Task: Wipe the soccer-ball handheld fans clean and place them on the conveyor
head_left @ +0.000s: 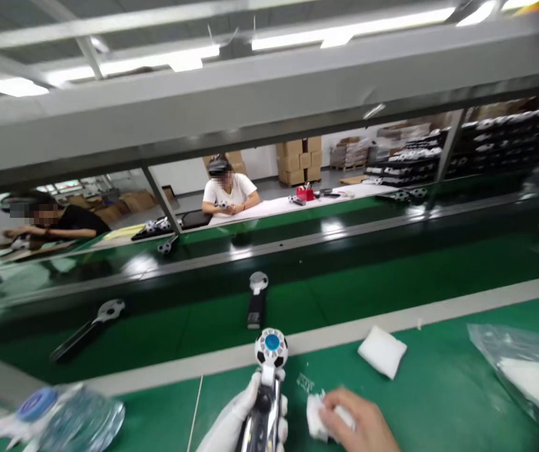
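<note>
My left hand point(238, 424), in a white glove, grips the black handle of a small hand-held fan point(270, 364) whose round head looks like a football with a blue centre. The fan stands upright at the bottom middle of the view. My bare right hand point(361, 424) is just right of it, closed on a crumpled white cloth point(315, 415) that rests on the green table point(438, 389).
A white pad point(382, 351) lies to the right, a clear plastic bag point(528, 370) further right, another bag point(69, 417) at the left. Two similar fans point(256, 301) point(88, 329) lie on the conveyor belt. Two people sit at the far bench; cardboard boxes point(300, 160) are stacked behind.
</note>
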`<state>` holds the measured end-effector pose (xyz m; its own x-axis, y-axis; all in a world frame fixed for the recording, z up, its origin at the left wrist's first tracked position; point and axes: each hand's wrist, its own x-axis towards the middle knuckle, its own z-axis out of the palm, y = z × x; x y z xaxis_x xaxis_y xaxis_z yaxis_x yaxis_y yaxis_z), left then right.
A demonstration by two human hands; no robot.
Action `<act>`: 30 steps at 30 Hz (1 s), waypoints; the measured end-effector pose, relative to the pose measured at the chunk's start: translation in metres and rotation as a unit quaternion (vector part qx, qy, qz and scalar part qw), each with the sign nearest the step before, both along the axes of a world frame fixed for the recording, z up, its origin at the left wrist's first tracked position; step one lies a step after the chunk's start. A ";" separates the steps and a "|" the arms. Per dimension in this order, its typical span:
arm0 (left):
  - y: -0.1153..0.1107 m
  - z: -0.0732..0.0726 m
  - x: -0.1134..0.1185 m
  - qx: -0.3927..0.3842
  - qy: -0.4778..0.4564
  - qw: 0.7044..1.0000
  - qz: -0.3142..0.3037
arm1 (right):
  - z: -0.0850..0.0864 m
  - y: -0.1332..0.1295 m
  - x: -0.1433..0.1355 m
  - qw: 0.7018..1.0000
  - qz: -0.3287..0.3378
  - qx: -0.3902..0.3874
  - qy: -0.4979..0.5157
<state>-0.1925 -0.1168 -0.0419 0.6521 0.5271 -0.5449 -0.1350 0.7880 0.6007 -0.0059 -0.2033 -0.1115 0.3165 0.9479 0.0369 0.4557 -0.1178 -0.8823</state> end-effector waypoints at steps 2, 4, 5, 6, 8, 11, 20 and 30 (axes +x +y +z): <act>-0.029 -0.004 -0.017 0.003 0.038 0.999 0.010 | 0.012 -0.001 -0.002 0.997 -0.025 -0.031 0.059; -0.047 -0.010 -0.028 0.023 0.072 0.997 -0.011 | 0.028 0.000 -0.006 0.995 -0.031 -0.048 0.082; -0.053 -0.013 -0.032 0.026 0.076 0.996 -0.029 | 0.035 0.001 -0.010 0.996 -0.021 -0.043 0.079; -0.057 -0.017 -0.034 0.031 0.071 0.996 -0.039 | 0.041 0.002 -0.015 0.997 -0.006 -0.029 0.069; -0.062 -0.025 -0.036 0.047 0.058 0.996 -0.042 | 0.049 0.005 -0.028 0.999 0.041 0.019 0.030; -0.065 -0.032 -0.037 0.078 0.054 0.995 -0.028 | 0.047 0.008 -0.049 0.987 0.106 0.075 -0.090; -0.067 -0.024 -0.035 0.048 0.060 0.997 -0.033 | 0.045 0.029 -0.039 0.982 0.085 0.029 -0.167; -0.063 -0.037 -0.034 0.072 0.052 0.995 -0.042 | 0.040 0.026 -0.051 0.987 0.090 0.054 -0.125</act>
